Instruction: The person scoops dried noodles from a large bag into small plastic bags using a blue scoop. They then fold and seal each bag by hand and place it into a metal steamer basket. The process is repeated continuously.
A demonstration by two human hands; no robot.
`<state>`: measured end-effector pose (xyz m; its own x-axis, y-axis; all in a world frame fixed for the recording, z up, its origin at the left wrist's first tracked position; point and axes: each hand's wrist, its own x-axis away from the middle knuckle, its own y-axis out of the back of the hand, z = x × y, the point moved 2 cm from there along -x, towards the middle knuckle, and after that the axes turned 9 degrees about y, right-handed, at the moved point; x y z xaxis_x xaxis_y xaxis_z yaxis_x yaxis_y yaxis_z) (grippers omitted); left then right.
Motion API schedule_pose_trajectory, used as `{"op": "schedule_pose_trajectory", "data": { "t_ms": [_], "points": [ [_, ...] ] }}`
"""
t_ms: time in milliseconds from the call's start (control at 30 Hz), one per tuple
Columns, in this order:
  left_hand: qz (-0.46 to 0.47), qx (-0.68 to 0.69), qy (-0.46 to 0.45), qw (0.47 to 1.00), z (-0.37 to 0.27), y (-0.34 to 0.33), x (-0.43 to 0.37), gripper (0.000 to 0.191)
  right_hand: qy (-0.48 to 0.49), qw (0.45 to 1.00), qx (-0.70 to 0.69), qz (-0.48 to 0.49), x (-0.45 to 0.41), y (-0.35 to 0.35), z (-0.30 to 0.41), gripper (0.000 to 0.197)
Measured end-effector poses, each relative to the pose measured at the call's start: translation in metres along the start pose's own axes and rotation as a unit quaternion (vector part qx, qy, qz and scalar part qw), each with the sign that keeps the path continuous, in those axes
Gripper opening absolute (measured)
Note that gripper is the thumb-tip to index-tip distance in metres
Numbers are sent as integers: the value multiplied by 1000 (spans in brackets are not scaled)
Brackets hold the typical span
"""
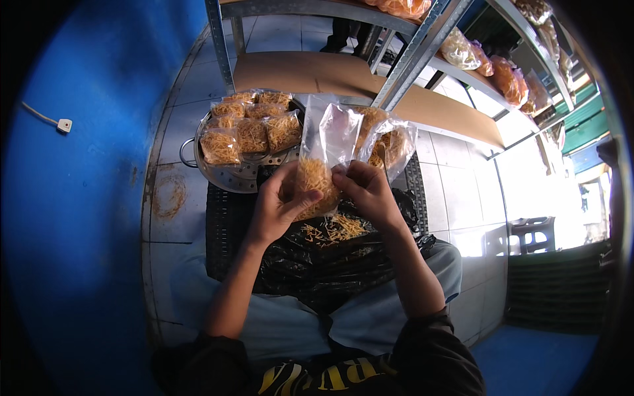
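Note:
Between my hands is an upright clear plastic bag [317, 178], its lower part filled with thin golden fried sticks and its top standing loose. My left hand [282, 203] grips the filled part from the left, thumb across the front. My right hand [366, 190] pinches the bag's right side between thumb and fingers. Below them, loose fried sticks [337, 228] lie on a black plastic sheet [307, 267]. Behind my right hand stands a larger open clear bag [403, 143] of the same sticks, with what looks like a spoon handle [381, 153] in it.
On the left, a perforated metal steamer tray [223, 178] with a loop handle holds several filled bags [252, 133]. Both rest on a black woven table [218, 232]. A metal shelf rack [411, 59] with packed bags [507, 81] rises ahead. A person's legs [342, 34] show behind it.

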<state>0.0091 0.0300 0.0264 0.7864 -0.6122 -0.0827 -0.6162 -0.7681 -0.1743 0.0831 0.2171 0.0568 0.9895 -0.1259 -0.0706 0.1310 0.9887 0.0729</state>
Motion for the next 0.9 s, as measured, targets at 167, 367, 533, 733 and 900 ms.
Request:
{"op": "schedule_pose_trajectory", "data": {
  "t_ms": [167, 367, 533, 733, 900],
  "points": [
    [24, -45, 19, 999, 2, 7, -5, 42, 44, 999, -28, -10, 6, -9, -11, 20],
    [25, -55, 5, 998, 4, 3, -2, 43, 66, 998, 4, -24, -4, 4, -14, 20],
    [8, -80, -1, 997, -5, 4, -1, 41, 75, 997, 20, -16, -5, 0, -3, 19],
    [33, -296, -155, 942, -28, 9, 0, 32, 9, 995, 98, 32, -2, 10, 8, 21],
    [6, -171, -46, 984, -21, 5, 2, 40, 24, 1000, -14, 14, 3, 14, 15, 27]
  ]
}}
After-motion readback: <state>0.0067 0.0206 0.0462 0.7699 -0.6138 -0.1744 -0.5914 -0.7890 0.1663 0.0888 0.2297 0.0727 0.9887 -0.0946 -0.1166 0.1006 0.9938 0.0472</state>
